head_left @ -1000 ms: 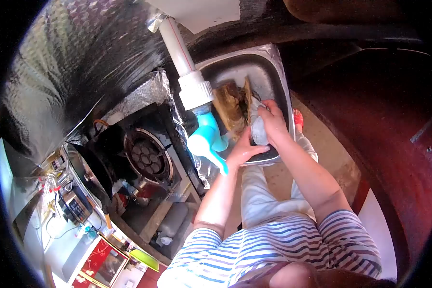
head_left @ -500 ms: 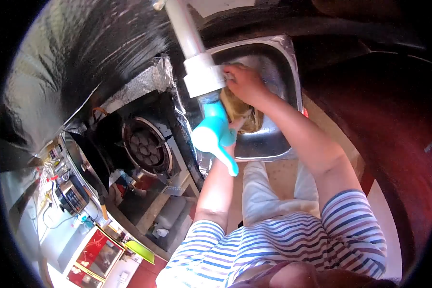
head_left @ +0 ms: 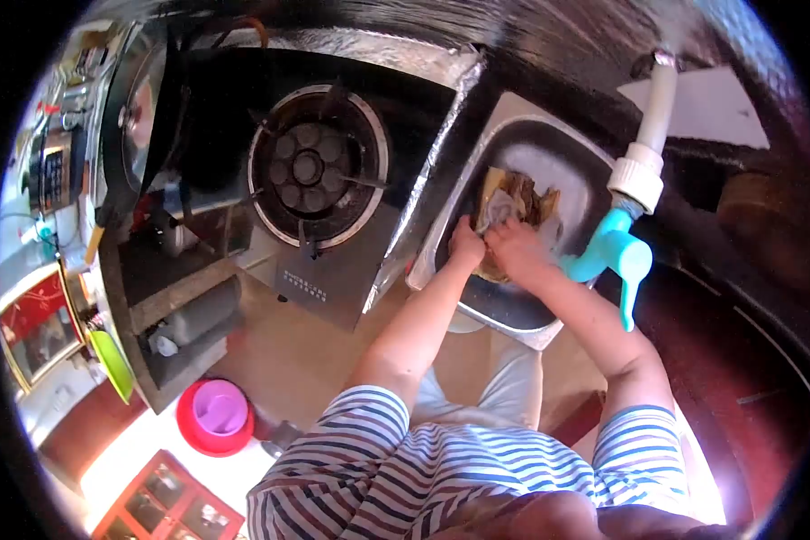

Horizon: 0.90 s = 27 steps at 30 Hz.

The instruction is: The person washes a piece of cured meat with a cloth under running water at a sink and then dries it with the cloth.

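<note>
In the metal sink (head_left: pixel 585 171) lies a crumpled yellow-brown bundle (head_left: pixel 549 207), dark and ragged at its far side, with a pale, filmy patch on top. I cannot tell what kind of thing it is. My left hand (head_left: pixel 465 245) grips its near left edge, fingers curled. Close beside it, my right hand (head_left: pixel 516 250) has its fingers bent down onto the bundle's near side. The turquoise tap (head_left: pixel 607 252) hangs from a white pipe just right of my right forearm, its lever pointing toward me.
Left of the sink is a gas burner (head_left: pixel 308 166) on a black hob, with a foil-covered strip (head_left: pixel 420 184) between. A red basin (head_left: pixel 216 441) holding a pink one (head_left: pixel 220 407) stands on the floor at lower left. Dark red surface (head_left: pixel 729 360) lies to the right.
The view has swung left, so burner and basins show more fully. My right hand has come from near the tap's pipe down beside my left hand, onto the bundle.
</note>
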Each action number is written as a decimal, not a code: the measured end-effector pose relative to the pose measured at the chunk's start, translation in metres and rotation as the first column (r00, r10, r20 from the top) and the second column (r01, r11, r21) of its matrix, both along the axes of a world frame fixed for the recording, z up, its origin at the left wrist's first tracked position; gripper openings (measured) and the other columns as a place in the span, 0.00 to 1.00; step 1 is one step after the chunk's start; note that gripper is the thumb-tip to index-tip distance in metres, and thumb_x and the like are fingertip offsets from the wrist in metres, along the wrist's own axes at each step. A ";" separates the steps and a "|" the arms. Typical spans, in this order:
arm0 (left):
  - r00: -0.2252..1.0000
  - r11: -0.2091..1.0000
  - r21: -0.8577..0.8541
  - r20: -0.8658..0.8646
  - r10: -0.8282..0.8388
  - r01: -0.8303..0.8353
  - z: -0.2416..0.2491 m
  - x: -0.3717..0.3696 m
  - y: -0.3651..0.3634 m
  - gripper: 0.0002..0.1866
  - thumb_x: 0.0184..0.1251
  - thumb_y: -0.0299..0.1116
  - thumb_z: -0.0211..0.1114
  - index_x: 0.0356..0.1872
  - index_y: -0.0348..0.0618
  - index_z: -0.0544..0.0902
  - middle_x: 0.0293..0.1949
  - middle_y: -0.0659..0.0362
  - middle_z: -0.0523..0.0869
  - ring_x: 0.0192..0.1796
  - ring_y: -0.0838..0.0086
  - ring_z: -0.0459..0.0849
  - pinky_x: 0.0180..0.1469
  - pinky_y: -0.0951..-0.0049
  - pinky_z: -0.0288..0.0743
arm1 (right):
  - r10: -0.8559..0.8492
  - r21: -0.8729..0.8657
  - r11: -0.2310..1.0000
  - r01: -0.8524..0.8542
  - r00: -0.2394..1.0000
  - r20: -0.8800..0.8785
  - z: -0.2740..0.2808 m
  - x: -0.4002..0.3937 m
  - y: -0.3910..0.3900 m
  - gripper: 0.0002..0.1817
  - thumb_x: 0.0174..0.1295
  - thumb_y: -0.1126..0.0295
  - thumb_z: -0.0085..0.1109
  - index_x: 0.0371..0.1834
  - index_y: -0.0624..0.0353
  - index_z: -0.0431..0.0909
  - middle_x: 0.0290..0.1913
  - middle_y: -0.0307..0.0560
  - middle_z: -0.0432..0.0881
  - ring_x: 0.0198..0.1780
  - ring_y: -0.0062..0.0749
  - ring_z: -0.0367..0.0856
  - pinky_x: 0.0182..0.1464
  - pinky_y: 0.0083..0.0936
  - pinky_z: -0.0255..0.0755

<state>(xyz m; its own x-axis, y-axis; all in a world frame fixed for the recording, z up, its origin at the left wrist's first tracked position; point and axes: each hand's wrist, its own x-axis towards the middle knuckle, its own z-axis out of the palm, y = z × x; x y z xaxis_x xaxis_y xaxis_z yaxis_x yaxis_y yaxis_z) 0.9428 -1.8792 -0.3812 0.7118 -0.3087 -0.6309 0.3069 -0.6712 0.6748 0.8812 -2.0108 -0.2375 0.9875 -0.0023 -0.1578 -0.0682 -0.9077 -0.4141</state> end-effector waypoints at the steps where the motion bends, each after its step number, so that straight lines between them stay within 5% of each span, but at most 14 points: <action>1: 0.998 0.997 -0.045 0.005 0.065 -0.065 0.001 0.002 -0.005 0.40 0.28 0.33 0.76 0.52 0.38 0.69 0.47 0.45 0.78 0.52 0.53 0.75 0.54 0.63 0.68 | 0.012 0.025 1.000 -0.013 0.999 0.041 0.000 0.001 -0.005 0.09 0.45 0.71 0.53 0.32 0.56 0.77 0.38 0.44 0.77 0.42 0.40 0.73 0.42 0.34 0.68; 3: 0.990 0.992 -0.125 -0.140 -0.003 -0.015 0.052 0.003 -0.013 0.38 0.31 0.30 0.74 0.52 0.38 0.68 0.46 0.45 0.77 0.51 0.55 0.75 0.55 0.64 0.68 | 0.051 0.035 0.998 -0.054 0.996 0.074 0.001 0.005 -0.017 0.09 0.45 0.71 0.53 0.32 0.55 0.77 0.37 0.45 0.77 0.42 0.41 0.73 0.40 0.35 0.70; 5: 0.990 0.983 -0.172 -0.139 0.039 -0.063 0.063 0.007 -0.017 0.36 0.31 0.27 0.72 0.49 0.37 0.68 0.45 0.48 0.78 0.50 0.58 0.76 0.54 0.67 0.68 | -0.150 -0.103 0.983 0.155 0.987 0.051 -0.009 0.026 -0.035 0.10 0.51 0.73 0.46 0.32 0.54 0.77 0.35 0.47 0.76 0.44 0.43 0.73 0.42 0.40 0.70; 6: 0.982 0.980 -0.188 -0.186 0.024 -0.059 0.092 0.012 -0.021 0.39 0.35 0.29 0.73 0.55 0.37 0.65 0.49 0.48 0.76 0.51 0.62 0.75 0.53 0.68 0.69 | -0.366 0.066 0.930 0.361 0.925 0.102 -0.045 0.030 -0.043 0.11 0.52 0.75 0.46 0.36 0.57 0.77 0.36 0.51 0.76 0.41 0.48 0.74 0.40 0.42 0.71; 9: 0.947 0.969 -0.222 -0.320 0.031 -0.107 0.116 0.018 -0.014 0.42 0.44 0.35 0.72 0.62 0.37 0.61 0.53 0.51 0.75 0.53 0.66 0.74 0.53 0.69 0.69 | -0.516 -0.090 0.847 0.524 0.851 0.100 -0.052 0.053 -0.066 0.15 0.48 0.73 0.51 0.41 0.57 0.77 0.36 0.50 0.77 0.40 0.49 0.75 0.41 0.40 0.71; 11: 0.842 0.907 -0.285 -0.525 0.122 -0.309 0.106 0.006 -0.005 0.34 0.59 0.47 0.62 0.62 0.38 0.63 0.54 0.55 0.75 0.52 0.69 0.75 0.52 0.71 0.69 | -0.530 -0.033 0.844 0.536 0.841 0.109 -0.056 0.056 -0.071 0.14 0.49 0.72 0.51 0.40 0.58 0.77 0.38 0.53 0.76 0.40 0.50 0.75 0.40 0.41 0.71; 13: 0.768 0.846 -0.260 -0.593 0.241 -0.466 0.108 0.005 -0.002 0.34 0.62 0.54 0.55 0.61 0.38 0.65 0.57 0.52 0.74 0.57 0.67 0.72 0.57 0.72 0.65 | -0.539 0.021 0.841 0.541 0.833 0.127 -0.050 0.054 -0.067 0.13 0.50 0.72 0.51 0.40 0.59 0.76 0.40 0.56 0.76 0.40 0.51 0.75 0.39 0.43 0.72; 15: 0.836 0.869 -0.169 -0.407 0.367 -0.464 0.071 -0.001 0.001 0.37 0.65 0.60 0.44 0.57 0.31 0.68 0.56 0.45 0.74 0.58 0.59 0.71 0.61 0.70 0.59 | -0.405 0.037 0.913 0.406 0.914 -0.032 -0.025 0.048 -0.041 0.13 0.50 0.72 0.52 0.41 0.60 0.76 0.42 0.57 0.76 0.42 0.51 0.76 0.39 0.43 0.72; 17: 0.894 0.890 -0.217 -0.307 0.328 -0.401 0.082 0.002 -0.001 0.37 0.65 0.59 0.44 0.55 0.29 0.70 0.55 0.42 0.73 0.58 0.56 0.71 0.60 0.69 0.60 | -0.244 -0.009 0.970 0.244 0.968 -0.054 -0.008 0.028 -0.016 0.13 0.49 0.74 0.52 0.40 0.61 0.74 0.45 0.58 0.75 0.42 0.52 0.76 0.41 0.42 0.72; 19: 0.899 0.894 -0.226 -0.309 0.312 -0.388 0.069 0.001 0.001 0.36 0.66 0.58 0.44 0.54 0.29 0.71 0.55 0.43 0.74 0.57 0.58 0.71 0.59 0.69 0.61 | -0.266 0.043 0.964 0.263 0.936 0.229 0.008 0.005 0.011 0.09 0.50 0.74 0.54 0.35 0.60 0.74 0.46 0.57 0.74 0.44 0.52 0.76 0.41 0.41 0.71; 21: 0.907 0.900 -0.238 -0.308 0.287 -0.365 0.068 0.000 0.001 0.36 0.66 0.58 0.44 0.53 0.28 0.72 0.54 0.44 0.74 0.57 0.59 0.72 0.59 0.69 0.62 | -0.285 0.121 0.953 0.277 0.957 0.055 0.023 -0.019 0.036 0.13 0.49 0.75 0.55 0.40 0.58 0.74 0.49 0.56 0.73 0.45 0.52 0.75 0.43 0.40 0.72; 24: 0.814 0.808 -0.267 -0.435 0.384 -0.524 0.081 0.002 -0.007 0.31 0.67 0.54 0.46 0.50 0.29 0.74 0.48 0.50 0.78 0.51 0.68 0.74 0.55 0.73 0.65 | -0.327 0.176 0.932 0.316 0.944 0.036 0.034 -0.040 0.040 0.16 0.48 0.76 0.55 0.44 0.58 0.73 0.49 0.56 0.73 0.42 0.51 0.76 0.43 0.39 0.73; 27: 0.850 0.876 -0.237 -0.441 0.287 -0.419 0.110 0.013 -0.009 0.30 0.68 0.53 0.48 0.51 0.31 0.75 0.49 0.52 0.78 0.50 0.71 0.74 0.54 0.74 0.65 | -0.390 0.263 0.893 0.364 0.919 0.053 0.022 -0.045 0.031 0.14 0.50 0.77 0.54 0.42 0.54 0.75 0.45 0.52 0.76 0.41 0.50 0.77 0.41 0.39 0.73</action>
